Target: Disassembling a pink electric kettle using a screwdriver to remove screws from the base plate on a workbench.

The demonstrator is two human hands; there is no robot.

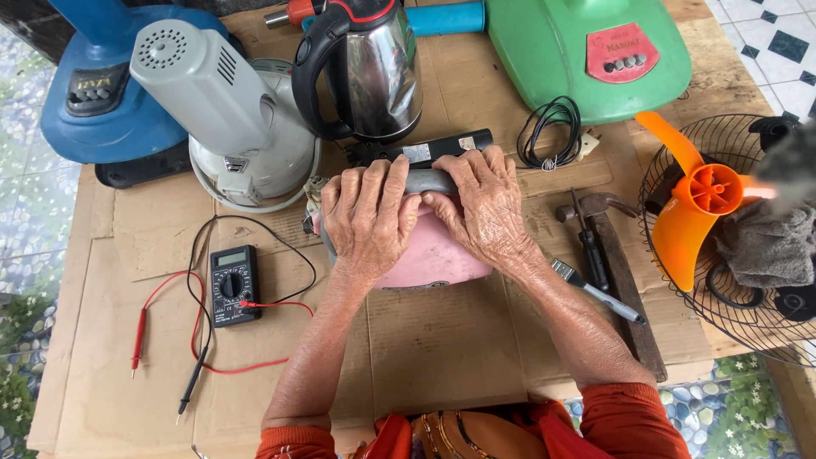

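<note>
— While the pink casing (433, 255) is being pressed onto the cardboard (442, 340), how is it being held?
— It is being gripped from both sides: the left hand (367, 219) is being curled over its left end, the right hand (483, 204) over its grey handle (429, 180), whose long axis is lying left to right.
— Which is nearer?
— Both are touching it; smooth rounded plastic is being felt, with a steel kettle (374, 72) just behind
</note>
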